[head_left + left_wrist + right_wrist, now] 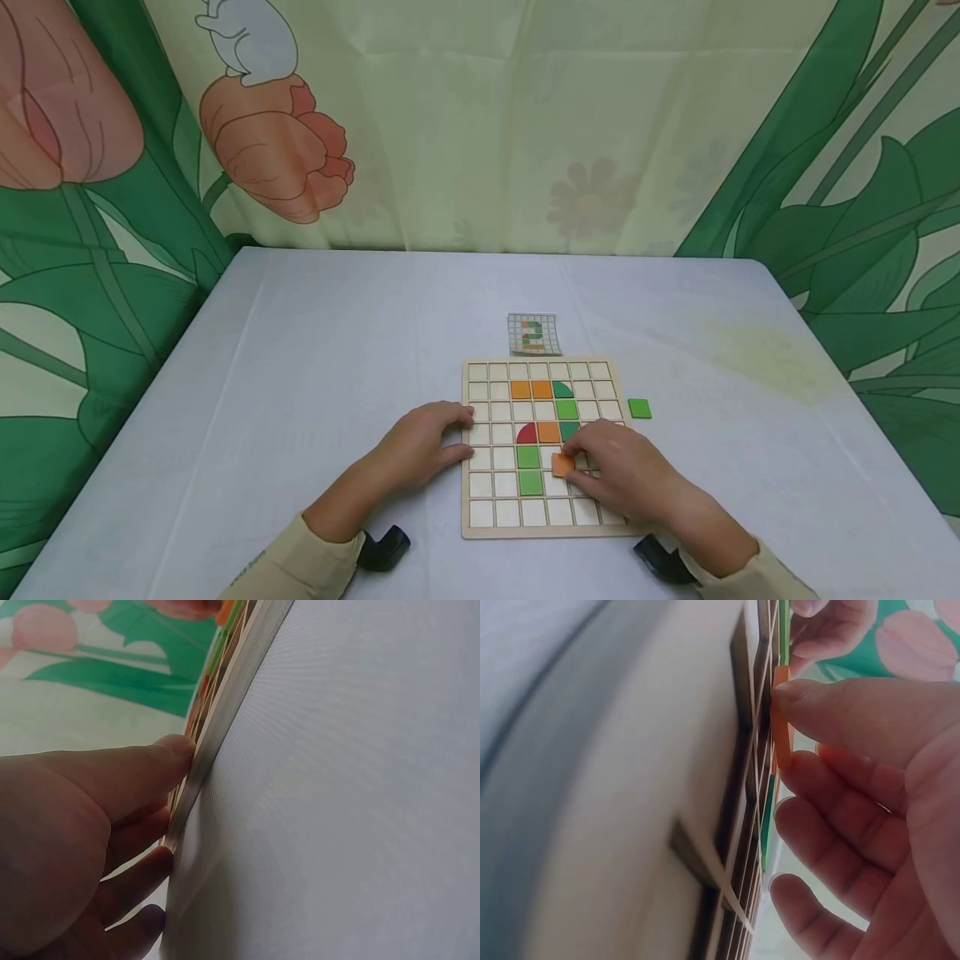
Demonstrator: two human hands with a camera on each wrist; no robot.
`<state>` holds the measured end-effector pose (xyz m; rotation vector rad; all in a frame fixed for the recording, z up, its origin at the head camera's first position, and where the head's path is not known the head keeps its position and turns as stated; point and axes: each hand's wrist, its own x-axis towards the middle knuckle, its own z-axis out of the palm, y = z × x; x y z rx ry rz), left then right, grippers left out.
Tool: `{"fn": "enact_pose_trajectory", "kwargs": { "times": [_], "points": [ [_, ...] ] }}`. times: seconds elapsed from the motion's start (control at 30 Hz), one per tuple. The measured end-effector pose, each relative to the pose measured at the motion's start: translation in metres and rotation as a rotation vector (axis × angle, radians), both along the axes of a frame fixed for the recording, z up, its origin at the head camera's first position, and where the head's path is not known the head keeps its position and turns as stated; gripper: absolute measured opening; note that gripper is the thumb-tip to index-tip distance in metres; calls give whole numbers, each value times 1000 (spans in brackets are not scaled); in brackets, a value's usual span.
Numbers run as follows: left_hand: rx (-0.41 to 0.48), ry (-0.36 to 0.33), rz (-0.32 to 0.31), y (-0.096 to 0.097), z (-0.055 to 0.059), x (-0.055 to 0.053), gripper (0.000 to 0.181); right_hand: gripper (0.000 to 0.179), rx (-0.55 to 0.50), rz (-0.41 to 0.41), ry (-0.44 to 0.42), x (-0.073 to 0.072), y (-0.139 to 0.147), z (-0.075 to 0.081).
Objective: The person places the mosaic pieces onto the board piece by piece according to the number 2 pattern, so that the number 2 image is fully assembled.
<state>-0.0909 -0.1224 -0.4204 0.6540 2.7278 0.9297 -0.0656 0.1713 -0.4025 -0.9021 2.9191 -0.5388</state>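
A wooden grid board (491,532) lies on the table, holding orange, green and dark green squares and a red rounded piece (527,433). My right hand (633,471) pinches an orange square tile (562,465) between thumb and fingers, over the lower middle of the grid. In the right wrist view, this orange tile (782,720) stands close against the grid, the thumb on its near face. At the board's left edge rests my left hand (420,442), its thumb and fingertips touching the frame. The left wrist view shows the thumb (174,746) against the board's side (217,727).
Beyond the board's far edge lies a small pattern card (533,334) with a coloured design on a grid. A loose green square tile (640,408) sits on the white tablecloth (360,333) just right of the board. A printed curtain (465,125) hangs behind the table.
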Motion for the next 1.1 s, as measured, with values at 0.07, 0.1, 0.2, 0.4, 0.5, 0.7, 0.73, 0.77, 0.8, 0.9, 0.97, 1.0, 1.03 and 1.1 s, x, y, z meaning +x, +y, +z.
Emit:
{"fn": "enact_pose_trajectory", "kwargs": {
  "times": [0.07, 0.1, 0.2, 0.4, 0.5, 0.7, 0.73, 0.77, 0.8, 0.9, 0.97, 1.0, 1.03, 1.1],
  "points": [
    [1, 3, -1, 0, 0, 0, 32, 15, 3, 5, -9, 0, 0, 0],
    [2, 5, -3, 0, 0, 0, 31, 15, 5, 6, -13, 0, -1, 1],
    [10, 8, -7, 0, 0, -1, 30, 15, 0, 25, -18, -1, -1, 1],
    [22, 21, -15, -1, -2, -1, 30, 14, -19, 55, -14, 0, -3, 1],
    [23, 22, -14, -1, -2, -1, 30, 14, -18, 66, -8, 0, -3, 0],
    [21, 28, -15, -1, -3, -1, 30, 14, -9, 74, -37, 1, -4, 1],
    [22, 27, -15, -1, -3, -1, 30, 14, -5, 71, -45, 2, -4, 1],
    [22, 27, -14, -1, -3, 0, 30, 14, -4, 68, -51, 2, -4, 1],
    [23, 26, -14, -1, -3, 0, 30, 14, -2, 67, -56, 2, -5, 1],
    [20, 23, -11, -1, -2, 0, 30, 14, 4, 70, -60, 3, -4, 1],
    [17, 21, -7, -1, -2, 0, 30, 14, 9, 78, -56, 3, -4, 1],
    [14, 20, -6, -1, -2, 0, 30, 15, 13, 80, -54, 3, -4, 2],
    [13, 18, -4, -1, -2, 0, 31, 15, 16, 81, -55, 3, -4, 2],
    [11, 18, -2, -1, -2, 0, 31, 14, 22, 80, -55, 4, -4, 3]
  ]
}}
